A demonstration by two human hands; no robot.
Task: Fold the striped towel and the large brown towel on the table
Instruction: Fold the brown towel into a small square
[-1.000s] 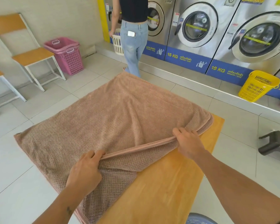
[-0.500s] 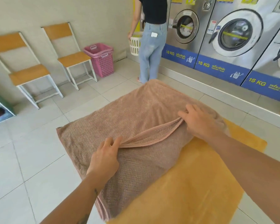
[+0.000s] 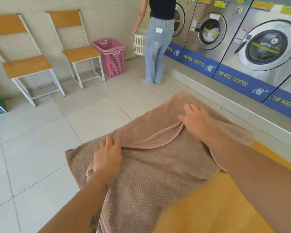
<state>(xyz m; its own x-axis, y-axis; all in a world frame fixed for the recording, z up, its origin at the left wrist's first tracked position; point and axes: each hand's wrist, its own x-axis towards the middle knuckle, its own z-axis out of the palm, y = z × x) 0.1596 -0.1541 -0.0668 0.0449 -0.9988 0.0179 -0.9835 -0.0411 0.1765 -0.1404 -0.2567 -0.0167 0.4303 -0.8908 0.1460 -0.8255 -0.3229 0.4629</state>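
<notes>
Risk: folded hem slipping or bunching if dragged unevenly; far corner overhanging table (image 3: 225, 207) edge, apt to pull cloth down. Large brown towel (image 3: 158, 174) under both palms. Left hand (image 3: 107, 158) pinching hem at its 1 o'clock, probably; right hand (image 3: 196, 121) gripping hem at its 7 o'clock. Striped towel unseen.

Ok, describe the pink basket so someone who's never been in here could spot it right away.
Start at the row of washers along the right wall and follow it to the far corner. On the floor there, right of two wooden chairs, stands the pink basket. It is square, latticed and empty, unlike the round white basket a person holds beside it.
</notes>
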